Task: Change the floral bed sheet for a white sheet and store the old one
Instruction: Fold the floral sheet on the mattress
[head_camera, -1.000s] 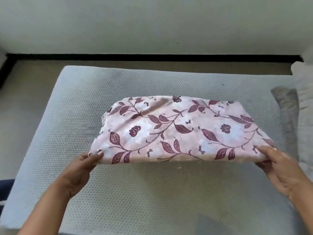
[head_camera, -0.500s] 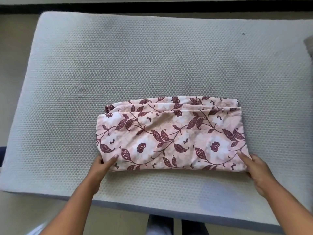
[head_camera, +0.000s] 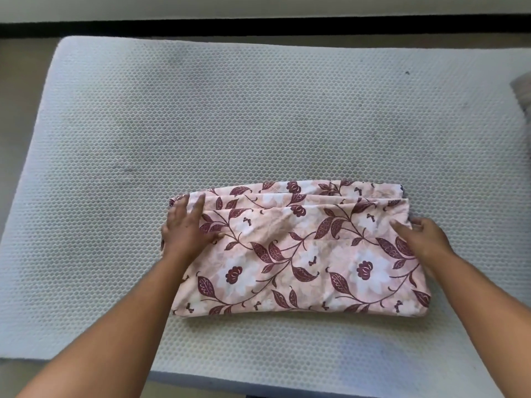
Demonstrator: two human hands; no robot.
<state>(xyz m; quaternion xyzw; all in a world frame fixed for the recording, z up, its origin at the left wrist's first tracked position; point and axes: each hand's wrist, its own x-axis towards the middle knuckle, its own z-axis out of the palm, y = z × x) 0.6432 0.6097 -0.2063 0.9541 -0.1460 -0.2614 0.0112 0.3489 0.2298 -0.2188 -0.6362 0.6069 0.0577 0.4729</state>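
The floral sheet (head_camera: 304, 254), pink with dark red leaves and flowers, lies folded into a thick rectangle on the bare white honeycomb-textured mattress (head_camera: 201, 124), near its front edge. Its stacked layers show along the far side. My left hand (head_camera: 186, 228) lies flat on the sheet's left end, fingers spread and pointing away from me. My right hand (head_camera: 419, 234) is at the right end, fingers curled over the top and thumb at the edge, gripping the layers there. No white sheet is in view.
A grey fabric object (head_camera: 521, 93) pokes in at the right edge of the mattress. A beige floor (head_camera: 20, 81) runs along the left and far sides, with a black skirting strip (head_camera: 258, 25) under the wall.
The sheet was held up by its near corners, then laid down on the mattress. Both hands have since moved from the near corners onto the left and right ends.
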